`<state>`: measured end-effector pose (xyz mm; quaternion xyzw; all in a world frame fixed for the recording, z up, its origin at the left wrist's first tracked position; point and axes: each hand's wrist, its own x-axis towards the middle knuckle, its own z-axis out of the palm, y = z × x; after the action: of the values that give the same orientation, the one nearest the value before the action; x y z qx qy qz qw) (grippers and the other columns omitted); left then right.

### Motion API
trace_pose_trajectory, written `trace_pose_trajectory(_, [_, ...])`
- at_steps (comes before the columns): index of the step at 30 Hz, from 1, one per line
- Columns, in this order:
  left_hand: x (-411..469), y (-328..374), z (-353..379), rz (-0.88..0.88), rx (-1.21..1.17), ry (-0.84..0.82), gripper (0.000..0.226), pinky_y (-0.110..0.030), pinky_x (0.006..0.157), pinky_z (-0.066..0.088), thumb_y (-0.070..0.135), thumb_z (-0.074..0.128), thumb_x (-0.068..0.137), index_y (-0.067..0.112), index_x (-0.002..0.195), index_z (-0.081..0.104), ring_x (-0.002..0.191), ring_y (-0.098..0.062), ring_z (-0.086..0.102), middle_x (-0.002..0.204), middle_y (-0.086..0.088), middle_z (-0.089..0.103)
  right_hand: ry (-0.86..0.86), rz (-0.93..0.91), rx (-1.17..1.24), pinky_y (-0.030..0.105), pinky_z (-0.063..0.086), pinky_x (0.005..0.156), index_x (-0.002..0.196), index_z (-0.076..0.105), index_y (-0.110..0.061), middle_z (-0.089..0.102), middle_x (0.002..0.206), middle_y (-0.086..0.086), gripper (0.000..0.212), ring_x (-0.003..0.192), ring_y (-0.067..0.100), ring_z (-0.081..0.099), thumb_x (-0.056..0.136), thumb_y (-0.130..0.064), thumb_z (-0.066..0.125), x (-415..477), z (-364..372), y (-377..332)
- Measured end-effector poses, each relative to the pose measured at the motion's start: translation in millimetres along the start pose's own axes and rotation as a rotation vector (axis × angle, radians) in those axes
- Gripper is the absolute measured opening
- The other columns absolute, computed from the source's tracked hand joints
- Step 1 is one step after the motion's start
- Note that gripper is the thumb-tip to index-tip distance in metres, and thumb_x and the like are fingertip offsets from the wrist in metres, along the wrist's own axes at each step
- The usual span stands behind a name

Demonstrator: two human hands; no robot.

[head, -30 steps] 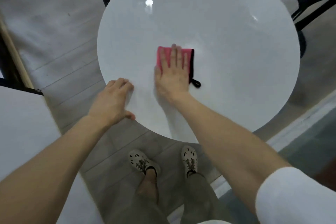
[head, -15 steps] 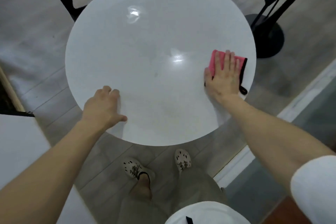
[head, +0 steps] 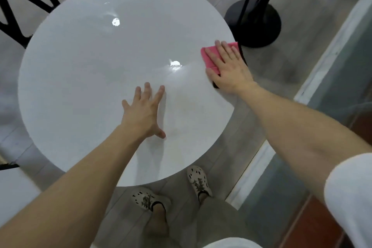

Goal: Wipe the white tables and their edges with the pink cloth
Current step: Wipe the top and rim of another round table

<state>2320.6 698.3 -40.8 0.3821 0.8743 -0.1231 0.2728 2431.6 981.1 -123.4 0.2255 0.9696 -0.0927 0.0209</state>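
Observation:
A round white table (head: 84, 78) fills the middle of the view, glossy with two light reflections. The pink cloth (head: 209, 56) lies at the table's right rim, folded, with a dark trim. My right hand (head: 227, 66) presses flat on the cloth, fingers straight and pointing away from me; the hand covers most of it. My left hand (head: 145, 110) rests flat on the tabletop near the middle front, fingers spread, holding nothing.
A black chair (head: 18, 6) stands at the table's far left. Another chair's black legs and a round black pedestal base (head: 255, 24) stand at the far right. My two feet (head: 173, 193) are just below the near rim. A second white surface (head: 12, 189) shows at lower left.
My right hand slid the cloth from the table's middle to its right rim. My left hand left the near-left edge and now lies flat further in, fingers spread. The view shifted right.

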Motion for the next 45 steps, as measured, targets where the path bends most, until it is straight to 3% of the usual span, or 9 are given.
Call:
trace_pose_trajectory(3, [19.0,2.6,-2.8,-0.010,0.008,-0.004,0.165,-0.068,0.118,0.041,0.062,0.104,0.049,0.035,0.169,-0.007,0.165,-0.042,0.002,0.178,-0.011,-0.005,0.149,0.149,0.029,0.054,0.008,0.135,0.173,0.018,-0.025,0.013,0.179,0.018,0.065,0.167,0.033,0.009,0.113,-0.046,0.028,-24.0,23.7,-60.2])
trace_pose_trajectory(10, [22.2,4.0,0.2,-0.024,0.016,0.000,0.168,-0.067,0.119,0.042,0.061,0.105,0.047,0.032,0.170,-0.006,0.164,-0.047,0.003,0.179,-0.016,-0.003,-0.110,-0.596,0.019,0.051,0.008,0.136,0.172,0.021,-0.034,0.009,0.181,0.005,0.066,0.168,0.023,0.001,0.112,-0.054,0.040,-111.4,19.9,-56.5])
trace_pose_trajectory(19, [25.5,2.4,4.2,-0.014,0.060,0.007,0.165,-0.062,0.121,0.041,0.063,0.102,0.052,0.032,0.170,-0.009,0.165,-0.044,0.001,0.178,-0.015,-0.005,0.134,0.150,0.038,0.051,0.006,0.135,0.173,0.019,-0.026,0.012,0.180,0.016,0.069,0.168,0.029,0.008,0.109,-0.053,0.025,74.8,0.1,-8.9])
trace_pose_trajectory(25, [21.8,4.8,0.1,-0.023,0.062,-0.009,0.165,-0.065,0.122,0.037,0.062,0.102,0.052,0.031,0.169,-0.010,0.165,-0.046,0.000,0.178,-0.018,-0.005,-0.033,-0.404,0.107,0.058,0.014,0.133,0.173,0.018,-0.025,0.005,0.181,0.013,0.067,0.168,0.030,0.000,0.113,-0.045,0.041,-110.2,19.3,-87.9])
trace_pose_trajectory(28, [24.1,5.1,1.4,-0.032,0.064,-0.020,0.167,-0.066,0.122,0.037,0.062,0.102,0.052,0.030,0.169,-0.013,0.164,-0.047,-0.001,0.178,-0.019,-0.006,-0.110,-0.656,0.064,0.055,0.011,0.135,0.171,0.024,-0.036,0.012,0.181,0.005,0.064,0.168,0.024,0.005,0.112,-0.050,0.043,-68.1,14.2,-33.0])
trace_pose_trajectory(31, [25.3,4.5,1.9,-0.023,0.057,-0.024,0.166,-0.067,0.123,0.034,0.059,0.103,0.055,0.030,0.169,-0.014,0.165,-0.047,-0.003,0.178,-0.018,-0.008,-0.018,-0.379,0.013,0.054,0.007,0.135,0.170,0.010,-0.045,0.013,0.181,0.005,0.063,0.168,0.025,0.009,0.112,-0.053,0.034,40.5,-7.6,13.7])
trace_pose_trajectory(36, [26.7,3.6,4.7,-0.027,0.054,-0.006,0.164,-0.067,0.124,0.033,0.056,0.103,0.057,0.030,0.169,-0.015,0.165,-0.047,-0.003,0.178,-0.017,-0.009,0.118,0.116,0.040,0.053,0.005,0.135,0.173,0.017,-0.023,0.010,0.179,0.019,0.068,0.167,0.033,0.006,0.112,-0.053,0.020,95.8,0.5,-30.8])
trace_pose_trajectory(42, [24.6,4.6,5.0,-0.027,0.048,0.001,0.165,-0.067,0.122,0.035,0.057,0.104,0.053,0.029,0.170,-0.010,0.165,-0.046,-0.001,0.178,-0.017,-0.007,-0.042,-0.691,-0.017,0.054,0.010,0.135,0.173,0.015,-0.021,0.009,0.181,0.010,0.063,0.168,0.027,0.002,0.116,-0.044,0.031,-29.6,15.7,-77.7])
trace_pose_trajectory(45, [26.7,4.1,5.9,-0.037,0.017,-0.004,0.166,-0.067,0.124,0.032,0.053,0.105,0.054,0.031,0.169,-0.012,0.165,-0.045,-0.003,0.178,-0.016,-0.009,-0.023,-0.578,-0.071,0.047,-0.001,0.136,0.173,0.017,-0.036,0.014,0.181,0.006,0.061,0.168,0.025,0.010,0.114,-0.048,0.030,33.3,2.3,-20.4])
